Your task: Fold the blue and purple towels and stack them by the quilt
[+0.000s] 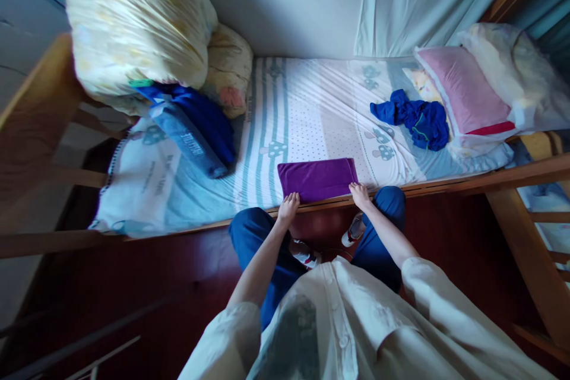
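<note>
A purple cloth, folded into a flat rectangle like a towel, lies at the near edge of the bed. My left hand is closed with curled fingers on its near left corner. At the near right corner, my right hand pinches the edge, thumb hidden beneath. The cloth lies flat between both hands on the patterned sheet.
Rumpled blue clothing lies to the right, beside a pink pillow. On the left are a rolled grey-blue towel, dark blue fabric and a bulky yellow quilt. A wooden rail edges the bed.
</note>
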Demonstrator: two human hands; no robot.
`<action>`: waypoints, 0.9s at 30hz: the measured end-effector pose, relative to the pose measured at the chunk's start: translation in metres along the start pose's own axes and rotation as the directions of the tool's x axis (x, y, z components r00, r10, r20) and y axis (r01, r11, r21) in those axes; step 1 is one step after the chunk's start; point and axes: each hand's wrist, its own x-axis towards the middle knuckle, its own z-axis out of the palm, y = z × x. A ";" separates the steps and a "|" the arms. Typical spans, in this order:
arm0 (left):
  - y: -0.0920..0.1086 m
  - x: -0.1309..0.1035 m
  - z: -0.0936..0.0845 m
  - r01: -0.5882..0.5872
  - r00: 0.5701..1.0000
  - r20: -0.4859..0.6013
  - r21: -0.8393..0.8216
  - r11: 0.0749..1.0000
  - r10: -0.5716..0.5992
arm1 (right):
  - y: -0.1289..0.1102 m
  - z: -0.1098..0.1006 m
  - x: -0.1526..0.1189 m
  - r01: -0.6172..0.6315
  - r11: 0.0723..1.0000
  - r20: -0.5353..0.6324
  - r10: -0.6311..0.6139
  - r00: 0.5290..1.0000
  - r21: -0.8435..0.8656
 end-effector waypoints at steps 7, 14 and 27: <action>0.006 -0.010 -0.012 0.030 0.997 0.079 -0.036 0.999 -0.027 | -0.009 -0.004 -0.015 -0.090 0.994 0.072 0.085 0.994 0.060; 0.003 -0.004 -0.028 0.087 0.993 0.091 -0.094 0.992 -0.079 | 0.004 -0.010 -0.011 -0.145 0.972 0.067 0.135 0.989 0.187; -0.032 0.021 -0.040 0.384 0.918 0.058 -0.379 0.842 -0.393 | 0.037 0.004 0.026 -0.227 0.817 -0.015 0.276 0.961 0.530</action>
